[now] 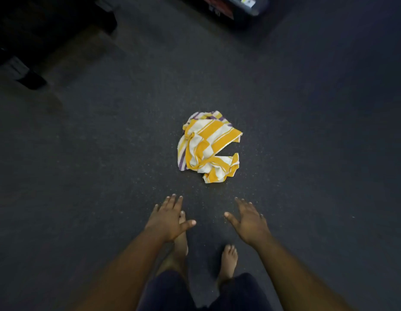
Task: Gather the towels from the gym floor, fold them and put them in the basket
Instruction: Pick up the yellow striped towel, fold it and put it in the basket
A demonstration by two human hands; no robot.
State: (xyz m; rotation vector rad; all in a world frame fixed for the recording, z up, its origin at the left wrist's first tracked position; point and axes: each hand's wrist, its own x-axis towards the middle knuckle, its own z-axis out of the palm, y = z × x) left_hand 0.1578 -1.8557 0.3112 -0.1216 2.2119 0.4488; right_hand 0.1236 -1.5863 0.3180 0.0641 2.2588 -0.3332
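Observation:
A crumpled towel [208,147] with orange, white and purple stripes lies in a heap on the dark speckled gym floor [105,153], in the middle of the head view. My left hand [169,217] and my right hand [248,221] reach forward below it, palms down, fingers spread and straight. Both hands hold nothing and are a short way short of the towel. No basket is in view.
My bare feet [228,261] stand on the floor under my hands. Dark gym equipment [27,48] with black feet stands at the far left. Another dark machine base [235,7] sits at the top right.

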